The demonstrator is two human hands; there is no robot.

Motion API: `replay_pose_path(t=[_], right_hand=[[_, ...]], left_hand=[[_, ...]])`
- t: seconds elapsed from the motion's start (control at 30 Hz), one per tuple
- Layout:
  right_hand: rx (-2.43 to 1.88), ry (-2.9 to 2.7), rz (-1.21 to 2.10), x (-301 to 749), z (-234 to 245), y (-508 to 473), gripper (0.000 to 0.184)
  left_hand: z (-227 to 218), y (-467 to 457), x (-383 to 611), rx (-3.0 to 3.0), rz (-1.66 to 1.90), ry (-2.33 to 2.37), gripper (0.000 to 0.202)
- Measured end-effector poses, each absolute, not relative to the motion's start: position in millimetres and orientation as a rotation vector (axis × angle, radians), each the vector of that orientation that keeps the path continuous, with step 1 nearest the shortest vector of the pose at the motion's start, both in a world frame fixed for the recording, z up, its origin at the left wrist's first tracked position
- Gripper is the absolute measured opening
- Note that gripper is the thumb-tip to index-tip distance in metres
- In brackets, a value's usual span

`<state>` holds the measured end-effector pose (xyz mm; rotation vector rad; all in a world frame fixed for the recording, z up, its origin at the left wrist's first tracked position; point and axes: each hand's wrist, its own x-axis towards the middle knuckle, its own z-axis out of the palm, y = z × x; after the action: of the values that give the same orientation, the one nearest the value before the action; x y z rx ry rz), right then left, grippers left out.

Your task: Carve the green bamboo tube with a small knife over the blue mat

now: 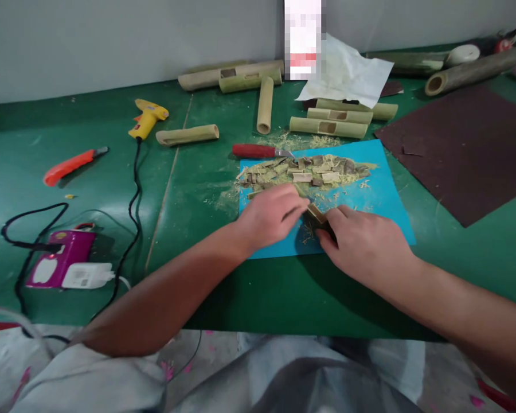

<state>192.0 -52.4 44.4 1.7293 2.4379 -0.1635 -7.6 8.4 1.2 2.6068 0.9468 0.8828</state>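
A short bamboo piece (pixel 316 214) spans the small gap between my two hands, low over the blue sheet (pixel 391 198). My left hand (pixel 273 215) is closed, its fingertips pinching the left end. My right hand (pixel 365 238) grips the other end between thumb and fingers. Just beyond them lies a heap of bamboo chips and shavings (pixel 303 176), spread across the sheet. A red-handled carving knife (pixel 255 151) rests at the sheet's top left edge, blade toward the chips. My left hand partly covers a thin bamboo strip.
Cut bamboo tubes (pixel 329 127) lie behind the sheet, with a white paper (pixel 346 69) over some. At left are a yellow glue gun (pixel 148 117), an orange utility knife (pixel 71 166) and a purple power adapter (pixel 62 258) with cords. A dark brown sheet (pixel 464 155) lies right.
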Motion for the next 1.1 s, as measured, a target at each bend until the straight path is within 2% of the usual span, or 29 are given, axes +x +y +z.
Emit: replay_pose_path(t=[0.53,0.67,1.0,1.1], right_hand=[[1.734,2.432,-0.176,191.9,45.7,-51.9,0.028],[1.734,2.43,-0.176,191.5,45.7,-52.3,0.028],[1.732,2.466,-0.158,192.9,43.4,-52.5,0.029],[1.723,2.454,-0.178,193.6,43.2,-52.2,0.028]], left_hand=[[1.5,11.0,-8.4,2.615,0.926,1.02,0.023],[1.1,9.8,-7.6,2.644,0.836,0.961,0.025],[3.0,10.9,-10.2,2.618,0.932,1.029,0.022],[3.9,9.5,-9.4,2.66,0.843,0.952,0.024]])
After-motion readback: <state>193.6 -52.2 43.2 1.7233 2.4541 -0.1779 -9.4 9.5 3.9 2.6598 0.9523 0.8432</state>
